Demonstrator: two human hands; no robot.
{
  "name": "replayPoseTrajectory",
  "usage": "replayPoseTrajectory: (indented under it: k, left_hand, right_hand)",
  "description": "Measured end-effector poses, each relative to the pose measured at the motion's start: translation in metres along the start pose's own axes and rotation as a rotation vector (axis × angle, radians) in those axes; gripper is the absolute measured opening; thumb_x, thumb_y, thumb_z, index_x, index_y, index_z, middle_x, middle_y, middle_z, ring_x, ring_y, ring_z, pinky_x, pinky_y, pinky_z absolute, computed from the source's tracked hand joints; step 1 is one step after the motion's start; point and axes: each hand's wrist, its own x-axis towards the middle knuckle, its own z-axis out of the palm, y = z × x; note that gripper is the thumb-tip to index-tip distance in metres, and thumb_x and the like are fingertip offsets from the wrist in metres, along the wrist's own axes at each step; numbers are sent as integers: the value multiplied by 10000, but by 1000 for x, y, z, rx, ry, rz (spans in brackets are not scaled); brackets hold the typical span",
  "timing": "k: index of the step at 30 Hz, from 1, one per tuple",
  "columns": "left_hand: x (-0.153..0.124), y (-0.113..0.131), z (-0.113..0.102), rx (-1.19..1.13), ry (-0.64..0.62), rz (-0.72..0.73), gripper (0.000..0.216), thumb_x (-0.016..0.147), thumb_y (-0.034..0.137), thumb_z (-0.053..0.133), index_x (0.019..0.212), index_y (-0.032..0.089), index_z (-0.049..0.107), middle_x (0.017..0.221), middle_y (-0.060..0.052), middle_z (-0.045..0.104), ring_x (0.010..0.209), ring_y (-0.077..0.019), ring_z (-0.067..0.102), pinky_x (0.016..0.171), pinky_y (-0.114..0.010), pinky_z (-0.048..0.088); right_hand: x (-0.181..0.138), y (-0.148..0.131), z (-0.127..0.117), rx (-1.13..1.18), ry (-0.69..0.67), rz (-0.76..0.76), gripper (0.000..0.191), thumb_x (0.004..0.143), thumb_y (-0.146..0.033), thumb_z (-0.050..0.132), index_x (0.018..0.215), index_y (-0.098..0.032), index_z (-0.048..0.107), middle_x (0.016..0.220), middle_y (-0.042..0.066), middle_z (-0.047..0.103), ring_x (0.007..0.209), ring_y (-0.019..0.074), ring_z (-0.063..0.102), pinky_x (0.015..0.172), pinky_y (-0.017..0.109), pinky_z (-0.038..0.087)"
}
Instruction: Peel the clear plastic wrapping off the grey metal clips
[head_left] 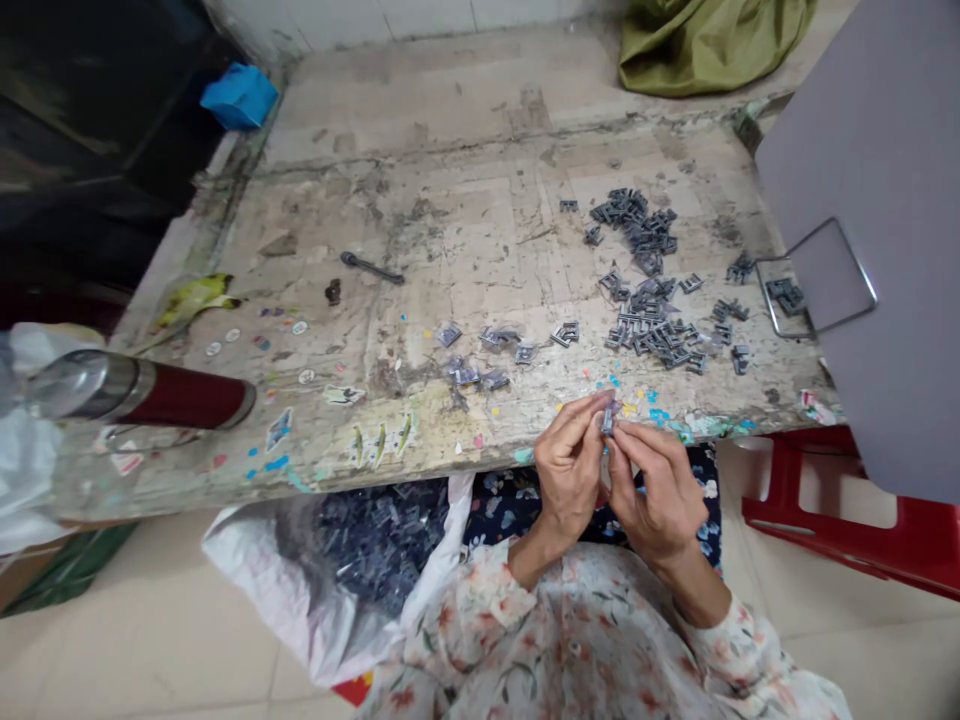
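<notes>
At the table's front edge, my left hand (566, 468) and my right hand (664, 492) meet with fingertips pinched around a small grey plastic part (608, 418). The fingers cover much of it, and its full shape is hidden. Beyond my hands lies a heap of similar grey plastic parts (651, 322), with a second heap (634, 218) farther back. To the left of my hands, several grey parts with a filmy, purplish look (465, 373) lie scattered. Below the table edge, an open white bag (259, 570) holds many dark, shiny small pieces (386, 550).
A red flask (187, 393) lies on its side at the left of the worn table (480, 240). A dark rod-like tool (372, 268) rests near the middle. At right stand a grey panel with a wire handle (874, 290) and a red stool (795, 490).
</notes>
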Motion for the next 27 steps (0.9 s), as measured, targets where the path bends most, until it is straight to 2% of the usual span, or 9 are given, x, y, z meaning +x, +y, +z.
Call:
replayPoseTrajectory:
  k: [9,15,17,20,23,25,27]
  left_hand:
    - [-6,-12,-1,130,17,198,273,951,183,496,1103,183,722,1122,-105,723,1036,-192,674,926,-358,563]
    - [-11,-23,-1,181,52,297,309,957,163,481,1201,184,669,1174,-110,701,1068,-201,669,933,-362,572]
    - [-12,-26,-1,210,67,321,314,959,166,479,1217,178,657,1184,-116,696,1070,-208,670,923,-366,578]
    - [-12,-29,-1,259,90,351,312,960,166,476,1216,174,653,1175,-121,699,1064,-214,674,920,-375,580]
    - [-11,-31,-1,281,97,383,320,956,148,477,1227,176,645,1171,-118,702,1070,-211,672,931,-375,575]
    - [-11,-31,-1,270,92,398,327,950,133,481,1233,171,640,1180,-120,699,1083,-213,668,929,-370,576]
    - [-11,-30,0,259,93,402,329,948,125,480,1232,167,641,1185,-122,697,1087,-214,667,924,-369,579]
  right_hand:
    - [6,-6,7,-28,46,49,326,838,-68,665,1129,-211,628,964,93,721,888,204,701,794,338,599]
    - [10,-13,6,2,15,109,262,855,-85,640,1083,-213,629,926,85,713,864,194,693,764,317,593]
    - [11,-15,4,56,4,189,187,865,-108,629,1016,-216,642,882,73,703,839,191,685,746,316,594]
    - [13,-15,3,195,-22,415,56,878,-195,630,928,-211,652,856,60,686,794,180,673,685,300,601]
    - [14,-11,1,367,-83,628,170,864,-273,658,1013,-191,657,946,76,692,787,164,677,605,251,594]
    - [15,-8,0,458,-152,672,234,864,-286,659,1080,-195,662,1008,83,700,824,164,683,610,237,591]
    - [17,-5,-2,505,-207,670,220,871,-288,649,1071,-203,682,1018,77,705,862,170,682,636,240,590]
